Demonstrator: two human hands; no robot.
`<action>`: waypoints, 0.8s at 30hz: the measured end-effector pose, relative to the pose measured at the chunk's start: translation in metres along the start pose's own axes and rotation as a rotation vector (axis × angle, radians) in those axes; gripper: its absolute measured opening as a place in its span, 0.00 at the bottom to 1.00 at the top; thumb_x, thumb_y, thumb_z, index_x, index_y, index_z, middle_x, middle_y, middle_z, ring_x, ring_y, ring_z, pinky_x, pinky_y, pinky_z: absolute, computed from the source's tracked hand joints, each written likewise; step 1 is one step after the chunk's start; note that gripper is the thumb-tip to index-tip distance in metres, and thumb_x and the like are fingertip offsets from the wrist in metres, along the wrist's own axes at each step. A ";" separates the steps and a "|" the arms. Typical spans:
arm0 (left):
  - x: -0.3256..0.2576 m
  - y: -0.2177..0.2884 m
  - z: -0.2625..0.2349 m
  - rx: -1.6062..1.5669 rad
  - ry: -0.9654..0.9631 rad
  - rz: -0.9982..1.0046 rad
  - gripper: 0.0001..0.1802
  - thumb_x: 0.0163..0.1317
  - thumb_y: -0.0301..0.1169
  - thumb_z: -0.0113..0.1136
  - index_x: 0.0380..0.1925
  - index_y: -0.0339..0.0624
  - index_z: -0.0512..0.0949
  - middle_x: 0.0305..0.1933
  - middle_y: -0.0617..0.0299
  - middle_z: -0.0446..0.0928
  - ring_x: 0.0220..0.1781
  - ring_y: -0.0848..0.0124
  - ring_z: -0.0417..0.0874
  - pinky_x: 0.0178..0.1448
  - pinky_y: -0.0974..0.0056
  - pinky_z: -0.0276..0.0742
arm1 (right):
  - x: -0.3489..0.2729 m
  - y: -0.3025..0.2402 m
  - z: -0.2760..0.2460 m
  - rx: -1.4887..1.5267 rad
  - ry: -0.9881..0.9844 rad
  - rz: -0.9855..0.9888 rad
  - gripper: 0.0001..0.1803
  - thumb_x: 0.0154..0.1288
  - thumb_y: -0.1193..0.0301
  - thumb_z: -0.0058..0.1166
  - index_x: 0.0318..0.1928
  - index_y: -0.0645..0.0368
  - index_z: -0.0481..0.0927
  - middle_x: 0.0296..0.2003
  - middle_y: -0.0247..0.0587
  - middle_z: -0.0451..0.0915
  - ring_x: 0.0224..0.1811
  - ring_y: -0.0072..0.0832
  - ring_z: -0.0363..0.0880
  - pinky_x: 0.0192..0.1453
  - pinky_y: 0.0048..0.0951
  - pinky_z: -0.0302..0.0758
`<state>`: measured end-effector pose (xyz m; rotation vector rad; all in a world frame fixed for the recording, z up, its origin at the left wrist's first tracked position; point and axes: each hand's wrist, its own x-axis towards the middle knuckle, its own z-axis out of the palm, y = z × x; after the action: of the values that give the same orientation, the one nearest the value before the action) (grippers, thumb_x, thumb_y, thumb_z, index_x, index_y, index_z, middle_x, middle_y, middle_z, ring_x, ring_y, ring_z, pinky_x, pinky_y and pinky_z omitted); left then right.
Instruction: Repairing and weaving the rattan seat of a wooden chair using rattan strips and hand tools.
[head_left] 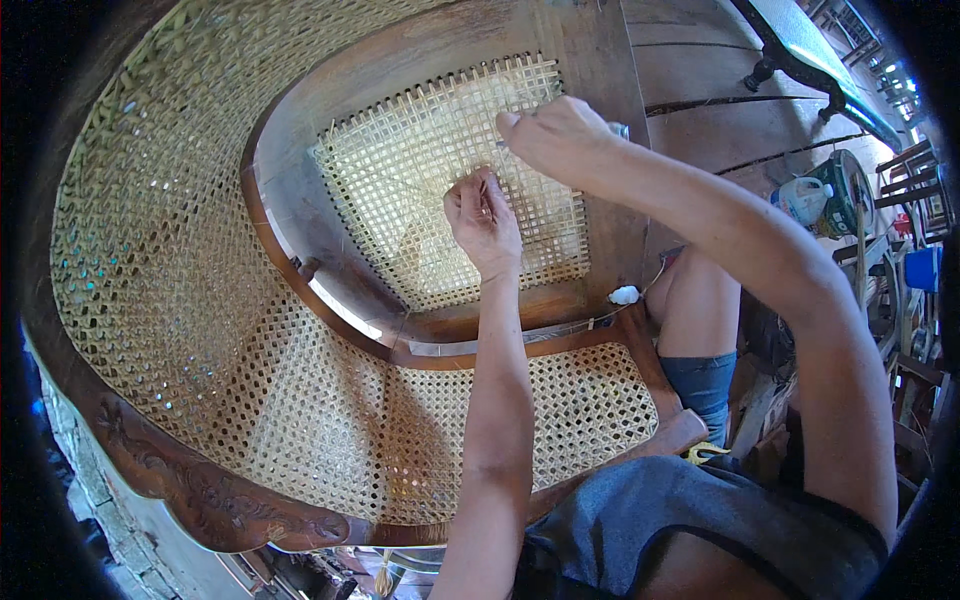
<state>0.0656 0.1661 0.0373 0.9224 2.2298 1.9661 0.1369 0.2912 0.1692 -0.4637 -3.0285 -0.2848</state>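
Observation:
A cane seat panel (400,190) of open woven strands fills the opening of a brown wooden chair seat frame (590,50). Low over the middle of the weave is my left hand (485,220), its fingers curled and pinched together; whatever they hold is too small to make out. Farther right and a little higher, my right hand (560,140) is closed in a fist over the panel. A slim tool (620,130) shows its pale end beside the right wrist, and a thin tip seems to stick out near the thumb; the rest is hidden in the fist.
Finished cane backing (180,230) curves round the left and front inside a carved wooden rim (200,500). A small white wad (624,295) lies at the frame's right corner by my knee. At right stand a white jug (803,200), a blue container (922,269) and wooden furniture parts.

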 end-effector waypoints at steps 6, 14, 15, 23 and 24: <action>0.011 0.024 -0.003 0.197 0.014 0.158 0.12 0.60 0.29 0.63 0.45 0.45 0.80 0.43 0.52 0.75 0.47 0.55 0.75 0.52 0.55 0.74 | -0.008 0.054 -0.039 -0.216 0.056 0.048 0.12 0.65 0.68 0.51 0.44 0.64 0.72 0.24 0.52 0.81 0.30 0.47 0.85 0.30 0.47 0.80; 0.034 0.084 0.025 -0.223 -0.197 0.111 0.11 0.64 0.34 0.62 0.42 0.42 0.84 0.38 0.60 0.82 0.40 0.70 0.78 0.45 0.66 0.74 | -0.034 0.044 -0.083 -0.118 -0.086 0.112 0.20 0.72 0.56 0.44 0.48 0.60 0.75 0.31 0.55 0.83 0.35 0.53 0.83 0.37 0.48 0.79; 0.033 0.083 0.019 -0.224 -0.219 0.051 0.11 0.64 0.34 0.62 0.42 0.42 0.84 0.38 0.60 0.82 0.40 0.70 0.78 0.45 0.66 0.74 | -0.032 0.047 -0.078 -0.131 -0.143 0.153 0.20 0.72 0.56 0.44 0.48 0.60 0.75 0.31 0.55 0.83 0.35 0.53 0.83 0.37 0.48 0.79; 0.034 0.032 -0.012 -0.459 -0.001 -0.179 0.07 0.64 0.30 0.63 0.38 0.42 0.85 0.28 0.61 0.79 0.29 0.79 0.76 0.33 0.72 0.71 | -0.005 0.034 -0.010 0.231 -0.472 -0.041 0.13 0.67 0.66 0.46 0.44 0.62 0.77 0.43 0.62 0.80 0.45 0.57 0.80 0.47 0.51 0.75; 0.034 0.028 -0.010 -0.424 0.009 -0.132 0.07 0.63 0.29 0.64 0.39 0.39 0.85 0.30 0.65 0.79 0.31 0.81 0.76 0.35 0.74 0.72 | -0.003 0.024 -0.010 0.323 -0.337 0.054 0.12 0.65 0.70 0.46 0.43 0.63 0.78 0.42 0.61 0.81 0.45 0.56 0.81 0.48 0.51 0.75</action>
<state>0.0451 0.1730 0.0774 0.6923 1.7154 2.2492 0.1478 0.3112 0.1833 -0.6171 -3.2824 0.3157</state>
